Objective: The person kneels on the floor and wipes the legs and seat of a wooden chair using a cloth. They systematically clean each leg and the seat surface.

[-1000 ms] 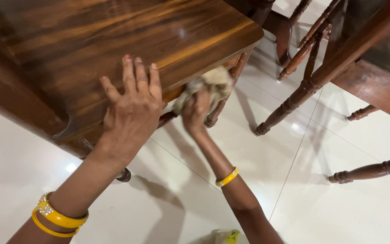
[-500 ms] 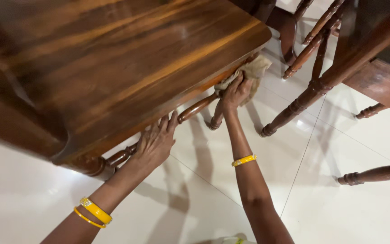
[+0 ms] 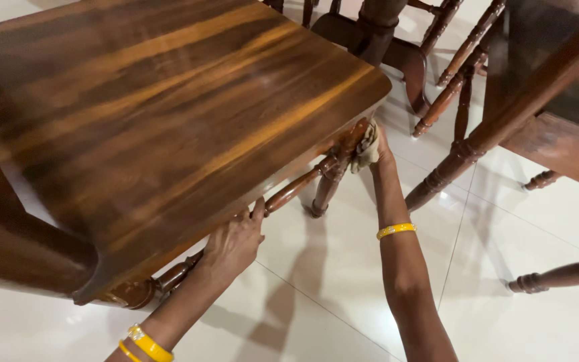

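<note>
Because the camera looks down from above, the glossy dark wooden chair seat with amber grain streaks [image 3: 162, 127] fills the upper left and centre of the frame, standing on a shiny white tiled floor [image 3: 343, 288], with more turned-leg wooden chairs [image 3: 497, 127] crowding the upper right. Below the seat's near edge runs a turned wooden stretcher rail [image 3: 296, 189], slanting from lower left up towards the centre right, where it meets the carved front leg [image 3: 333, 175]. The person's left hand [image 3: 232, 245], just below centre, curls its fingers up under the seat edge against that rail, apparently bracing the chair; how tightly it closes cannot be told. Reaching further, the right hand [image 3: 378, 144] at centre right is bunched around a small crumpled pale cloth [image 3: 367, 149], pressing it onto the top of the leg beneath the seat corner, seemingly to rub the wood. Yellow bangles [image 3: 395, 230] ring both wrists.
</note>
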